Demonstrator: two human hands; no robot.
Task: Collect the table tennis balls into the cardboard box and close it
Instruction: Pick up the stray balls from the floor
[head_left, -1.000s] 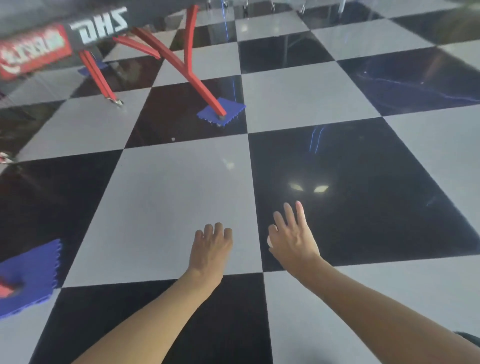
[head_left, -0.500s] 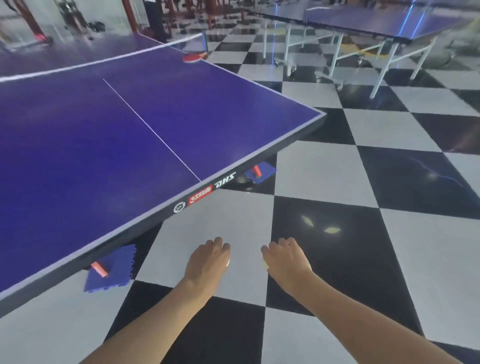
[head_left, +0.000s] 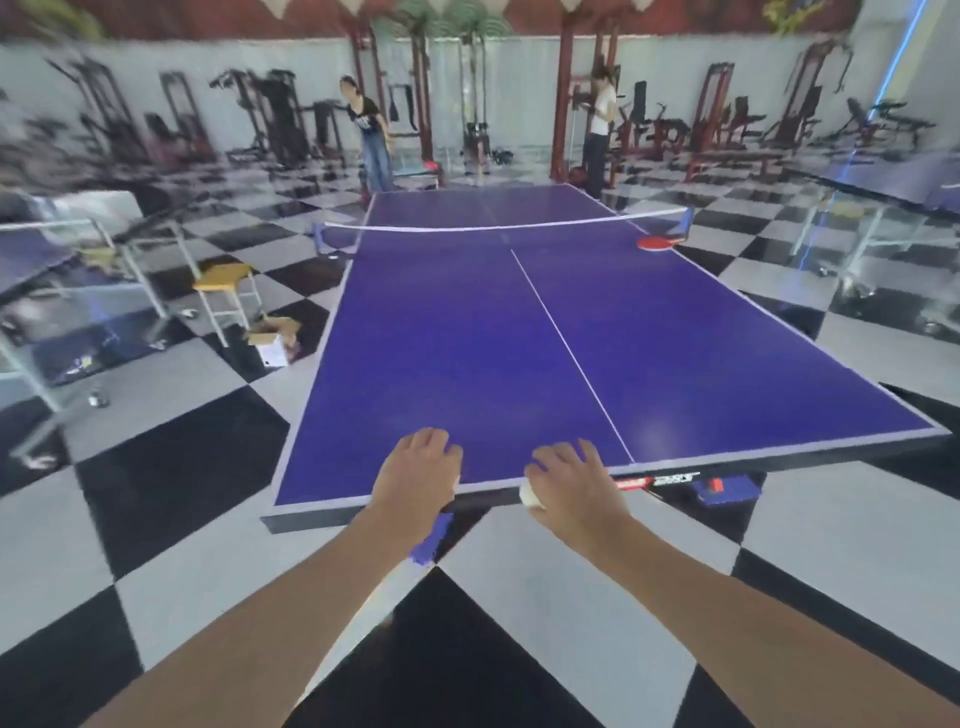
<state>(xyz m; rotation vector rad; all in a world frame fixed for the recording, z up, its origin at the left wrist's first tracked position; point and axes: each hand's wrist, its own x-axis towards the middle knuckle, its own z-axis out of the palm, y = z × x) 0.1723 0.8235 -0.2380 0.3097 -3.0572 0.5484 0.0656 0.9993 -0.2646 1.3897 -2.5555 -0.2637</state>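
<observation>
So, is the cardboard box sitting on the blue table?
No, the cardboard box lies on the floor left of the table, near a yellow stool.

No text could be read for certain. On the near edge of the blue counter (head_left: 467, 364) sat a red label (head_left: 632, 484) and beside it a dark label (head_left: 677, 477) with pale lettering, both too blurred to make out. The white side of the cardboard box (head_left: 272, 348) on the floor carried a dark mark, also illegible.
</observation>
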